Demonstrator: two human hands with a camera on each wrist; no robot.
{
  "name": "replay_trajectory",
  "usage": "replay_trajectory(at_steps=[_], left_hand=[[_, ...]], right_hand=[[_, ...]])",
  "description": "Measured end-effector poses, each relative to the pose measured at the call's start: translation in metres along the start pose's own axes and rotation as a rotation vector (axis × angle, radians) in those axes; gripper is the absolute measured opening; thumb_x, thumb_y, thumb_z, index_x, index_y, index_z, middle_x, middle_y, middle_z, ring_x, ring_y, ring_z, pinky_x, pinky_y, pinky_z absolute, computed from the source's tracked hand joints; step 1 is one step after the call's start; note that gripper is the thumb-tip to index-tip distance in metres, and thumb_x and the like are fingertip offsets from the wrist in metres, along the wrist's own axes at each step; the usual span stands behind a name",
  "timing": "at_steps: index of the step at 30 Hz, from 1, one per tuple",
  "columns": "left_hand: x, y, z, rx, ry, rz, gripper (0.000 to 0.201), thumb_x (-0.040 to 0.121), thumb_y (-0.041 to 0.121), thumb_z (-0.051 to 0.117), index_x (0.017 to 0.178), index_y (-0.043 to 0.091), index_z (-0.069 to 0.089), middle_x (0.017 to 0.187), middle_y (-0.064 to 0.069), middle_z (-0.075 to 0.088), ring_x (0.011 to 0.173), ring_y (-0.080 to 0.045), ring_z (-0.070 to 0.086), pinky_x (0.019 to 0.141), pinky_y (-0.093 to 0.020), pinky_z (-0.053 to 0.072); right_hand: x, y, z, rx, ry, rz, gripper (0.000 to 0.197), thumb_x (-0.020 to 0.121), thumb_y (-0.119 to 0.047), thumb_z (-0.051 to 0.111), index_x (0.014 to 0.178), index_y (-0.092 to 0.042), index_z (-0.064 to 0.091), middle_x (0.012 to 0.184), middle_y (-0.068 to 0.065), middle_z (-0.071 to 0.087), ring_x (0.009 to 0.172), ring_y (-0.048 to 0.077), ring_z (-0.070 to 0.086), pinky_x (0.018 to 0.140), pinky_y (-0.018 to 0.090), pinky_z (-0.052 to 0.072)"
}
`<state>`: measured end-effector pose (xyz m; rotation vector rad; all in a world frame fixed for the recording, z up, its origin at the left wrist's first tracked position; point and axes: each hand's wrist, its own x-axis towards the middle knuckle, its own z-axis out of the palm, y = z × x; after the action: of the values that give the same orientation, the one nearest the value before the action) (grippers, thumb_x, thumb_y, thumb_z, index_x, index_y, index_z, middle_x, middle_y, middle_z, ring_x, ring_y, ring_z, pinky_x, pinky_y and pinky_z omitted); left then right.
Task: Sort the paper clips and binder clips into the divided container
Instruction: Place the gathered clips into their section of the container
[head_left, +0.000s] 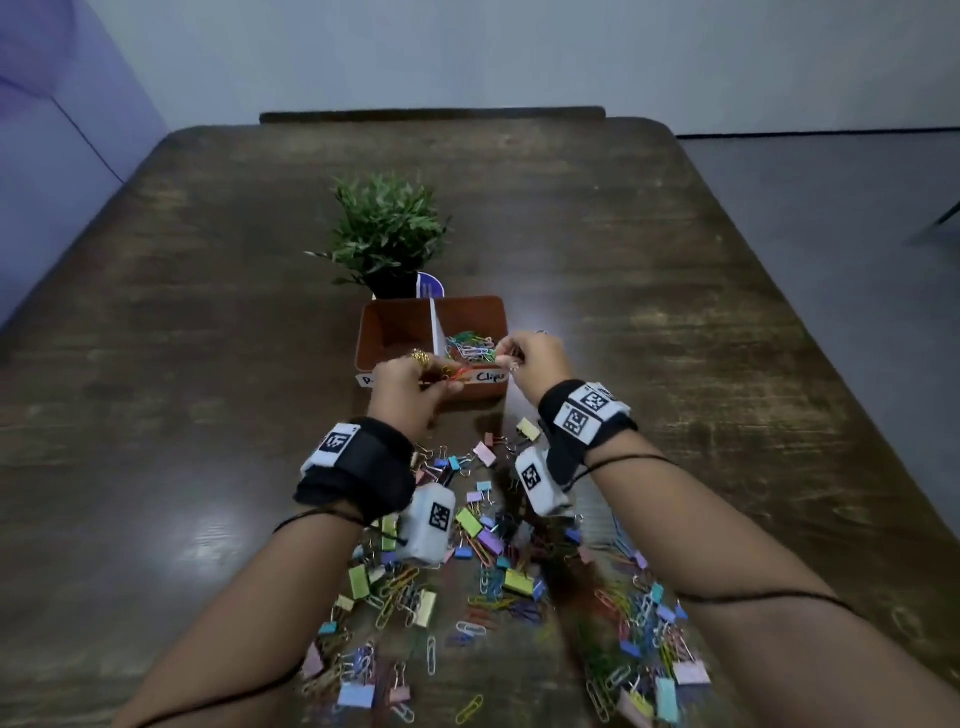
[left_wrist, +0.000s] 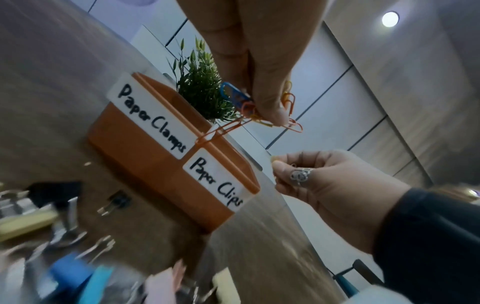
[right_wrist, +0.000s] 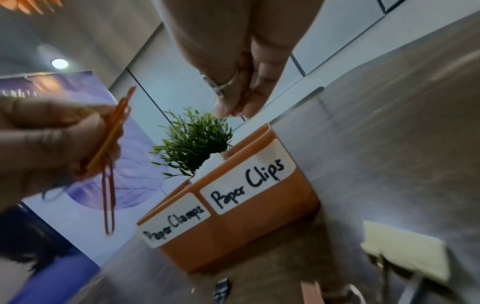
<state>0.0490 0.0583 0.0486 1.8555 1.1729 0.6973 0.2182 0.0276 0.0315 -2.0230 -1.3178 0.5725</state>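
Nearest me on the table (head_left: 675, 322) lies a heap of mixed clips (head_left: 498, 587). Beyond it, my left hand (head_left: 405, 387) pinches a bunch of paper clips (left_wrist: 262, 111) above the box (head_left: 480, 387). My right hand (head_left: 535, 358) pinches one small clip over the paper-clip side (head_left: 470, 345). A plant (head_left: 387, 234) stands behind.
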Motion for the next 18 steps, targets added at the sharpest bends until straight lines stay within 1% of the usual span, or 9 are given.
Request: replay_trajectory(at_steps=[2, 4, 5, 7, 9, 12, 15, 17, 18], left_hand=[[0.029, 0.004, 0.001, 0.100, 0.055, 0.043, 0.016, 0.077, 0.012, 0.074, 0.092, 0.018, 0.072, 0.093, 0.000, 0.068, 0.085, -0.012, 0.063, 0.076, -0.026, 0.054], [0.055, 0.008, 0.006, 0.152, 0.072, 0.076, 0.017, 0.077, 0.012, 0.074, 0.094, 0.011, 0.073, 0.088, -0.001, 0.070, 0.085, -0.011, 0.063, 0.082, -0.021, 0.048], [0.066, 0.008, 0.009, 0.154, 0.059, 0.078, 0.018, 0.077, 0.012, 0.074, 0.095, 0.009, 0.073, 0.089, -0.004, 0.071, 0.086, -0.012, 0.063, 0.084, -0.021, 0.048], [0.087, 0.004, 0.017, 0.220, 0.016, 0.062, 0.017, 0.081, 0.012, 0.070, 0.097, 0.006, 0.072, 0.095, -0.009, 0.071, 0.092, -0.015, 0.063, 0.085, -0.017, 0.043], [0.100, -0.002, 0.023, 0.331, -0.095, 0.042, 0.018, 0.087, 0.007, 0.060, 0.102, 0.000, 0.069, 0.108, -0.012, 0.069, 0.106, -0.020, 0.060, 0.090, -0.015, 0.036], [0.105, -0.007, 0.027, 0.413, -0.254, 0.055, 0.034, 0.085, -0.010, 0.045, 0.114, -0.006, 0.060, 0.127, -0.013, 0.058, 0.121, -0.023, 0.052, 0.100, -0.020, 0.034], [0.091, -0.009, 0.020, 0.381, -0.284, 0.161, 0.054, 0.082, -0.016, 0.043, 0.132, 0.004, 0.049, 0.132, -0.014, 0.052, 0.122, -0.027, 0.049, 0.104, -0.023, 0.034], [0.072, -0.013, 0.013, 0.378, -0.235, 0.256, 0.047, 0.087, -0.010, 0.045, 0.131, 0.005, 0.051, 0.134, -0.014, 0.049, 0.124, -0.027, 0.044, 0.106, -0.021, 0.028], [0.058, -0.016, 0.009, 0.386, -0.211, 0.293, 0.041, 0.089, -0.006, 0.047, 0.128, 0.004, 0.054, 0.134, -0.013, 0.048, 0.123, -0.027, 0.043, 0.108, -0.024, 0.028]], right_hand=[[0.024, -0.001, 0.006, -0.029, 0.022, 0.000, 0.013, 0.085, -0.003, 0.061, 0.097, -0.004, 0.068, 0.096, 0.011, 0.066, 0.084, 0.015, 0.056, 0.064, 0.010, 0.031], [0.041, 0.000, 0.013, -0.083, -0.013, 0.005, 0.025, 0.085, -0.003, 0.062, 0.109, -0.008, 0.066, 0.101, 0.009, 0.066, 0.086, 0.012, 0.057, 0.069, 0.010, 0.036], [0.047, 0.001, 0.015, -0.122, -0.052, 0.005, 0.030, 0.084, -0.003, 0.063, 0.113, -0.010, 0.064, 0.101, 0.008, 0.065, 0.089, 0.012, 0.058, 0.075, 0.013, 0.041], [0.052, 0.003, 0.020, -0.181, -0.108, -0.010, 0.039, 0.081, -0.006, 0.067, 0.119, -0.012, 0.061, 0.103, 0.009, 0.066, 0.097, 0.021, 0.060, 0.087, 0.027, 0.048], [0.050, 0.006, 0.022, -0.215, -0.114, -0.031, 0.046, 0.079, -0.005, 0.067, 0.123, -0.011, 0.058, 0.109, 0.010, 0.065, 0.104, 0.024, 0.058, 0.094, 0.030, 0.046], [0.037, 0.013, 0.020, -0.214, -0.072, -0.029, 0.055, 0.081, -0.006, 0.065, 0.133, -0.010, 0.048, 0.125, 0.011, 0.058, 0.117, 0.023, 0.051, 0.100, 0.025, 0.035], [0.013, 0.016, 0.014, -0.149, -0.042, -0.023, 0.058, 0.084, -0.010, 0.064, 0.138, -0.008, 0.041, 0.130, 0.009, 0.051, 0.123, 0.022, 0.043, 0.096, 0.015, 0.026], [-0.009, 0.016, 0.010, -0.121, -0.029, -0.064, 0.055, 0.084, -0.010, 0.063, 0.135, -0.009, 0.045, 0.129, 0.008, 0.051, 0.122, 0.021, 0.044, 0.091, 0.010, 0.022], [-0.022, 0.016, 0.008, -0.120, -0.029, -0.085, 0.052, 0.084, -0.009, 0.063, 0.133, -0.010, 0.048, 0.127, 0.008, 0.052, 0.120, 0.021, 0.045, 0.090, 0.010, 0.022]])
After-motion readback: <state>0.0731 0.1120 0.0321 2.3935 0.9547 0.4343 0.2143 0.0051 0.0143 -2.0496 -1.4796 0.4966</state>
